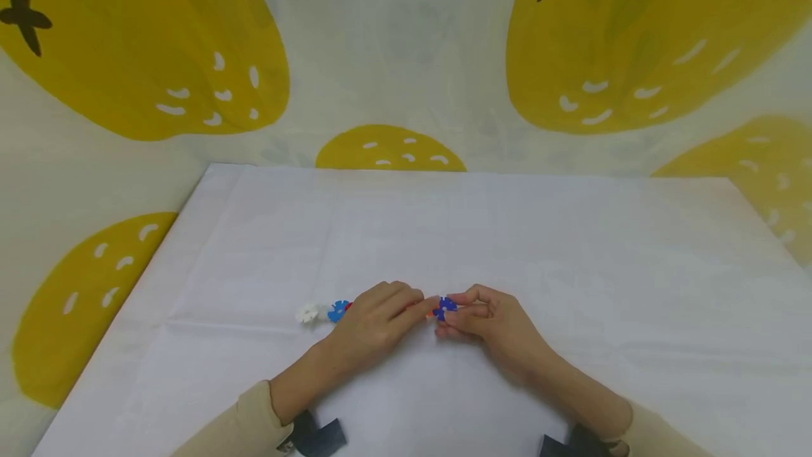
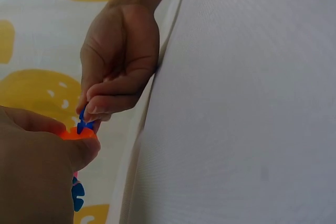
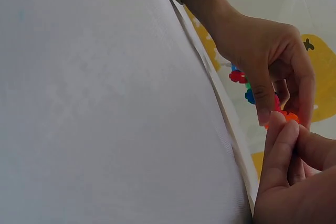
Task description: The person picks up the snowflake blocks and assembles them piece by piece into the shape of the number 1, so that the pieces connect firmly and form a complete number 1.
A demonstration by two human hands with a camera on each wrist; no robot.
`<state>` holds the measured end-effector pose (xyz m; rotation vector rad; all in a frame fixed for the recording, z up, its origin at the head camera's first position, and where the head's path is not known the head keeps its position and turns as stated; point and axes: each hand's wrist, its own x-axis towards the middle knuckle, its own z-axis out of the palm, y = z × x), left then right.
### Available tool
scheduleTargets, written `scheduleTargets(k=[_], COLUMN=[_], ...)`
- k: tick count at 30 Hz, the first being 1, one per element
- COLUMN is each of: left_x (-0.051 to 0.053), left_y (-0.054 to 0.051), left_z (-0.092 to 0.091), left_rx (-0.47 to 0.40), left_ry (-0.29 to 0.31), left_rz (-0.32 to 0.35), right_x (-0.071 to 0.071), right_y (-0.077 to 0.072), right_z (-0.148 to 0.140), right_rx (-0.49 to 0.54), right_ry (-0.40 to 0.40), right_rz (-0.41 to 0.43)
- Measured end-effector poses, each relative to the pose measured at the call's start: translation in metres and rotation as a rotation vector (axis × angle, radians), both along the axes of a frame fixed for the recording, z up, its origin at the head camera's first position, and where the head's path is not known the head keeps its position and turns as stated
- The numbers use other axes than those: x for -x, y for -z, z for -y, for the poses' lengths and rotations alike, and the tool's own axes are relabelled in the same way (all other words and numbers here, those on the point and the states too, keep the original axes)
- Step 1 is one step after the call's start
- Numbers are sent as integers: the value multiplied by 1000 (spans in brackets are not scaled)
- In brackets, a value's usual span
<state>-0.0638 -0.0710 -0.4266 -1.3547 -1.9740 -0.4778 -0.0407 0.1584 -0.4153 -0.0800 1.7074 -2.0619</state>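
A dark blue notched snowflake disc (image 1: 445, 307) is pinched between the thumb and fingers of my right hand (image 1: 504, 326). My left hand (image 1: 377, 319) pinches an orange snowflake disc (image 2: 79, 134), and the blue disc's edge meets it in the left wrist view. The orange disc is at the end of a row of discs running under my left hand. In the right wrist view a pink disc (image 3: 277, 102), a blue disc (image 3: 250, 96) and a red disc (image 3: 237, 76) show behind the left fingers. A lighter blue disc (image 1: 338, 312) and a white disc (image 1: 309, 314) extend left of that hand.
A white cloth (image 1: 406, 238) with faint creases covers the table. Behind it hangs a pale sheet with large yellow fruit prints (image 1: 390, 148). Dark straps (image 1: 320, 437) show near both wrists at the front.
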Motion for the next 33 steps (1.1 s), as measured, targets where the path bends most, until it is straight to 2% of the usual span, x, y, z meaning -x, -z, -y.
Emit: scheduleTargets(k=[5,12,17,20,24,27,29,33], left_x=[0,0,1,3,12,18,19,20], left_y=[-1,-6,-16,-26,-41,-49,-50,-49], left_z=[-2,-2,1,9,26,40,51,71], left_rx=[18,32,20,-30,-182,-287,-310,-293], left_ry=[-31,-59,-79,-112,-189,-272,-345,-488], left_rz=[23,55,72,97,113,147,184,289], right_x=[0,0,2,3,4,5,6,8], right_y=[2,0,-2,-3,-5,-6,-6,-9], right_z=[0,-2,-4,-4,-4,-5,-6,-9], right_rx=[110,141,137,133,125,103,85,47], right_ry=[22,43,64,77,90,104,111,114], right_rz=[47,70,95,110,132,144,146,136])
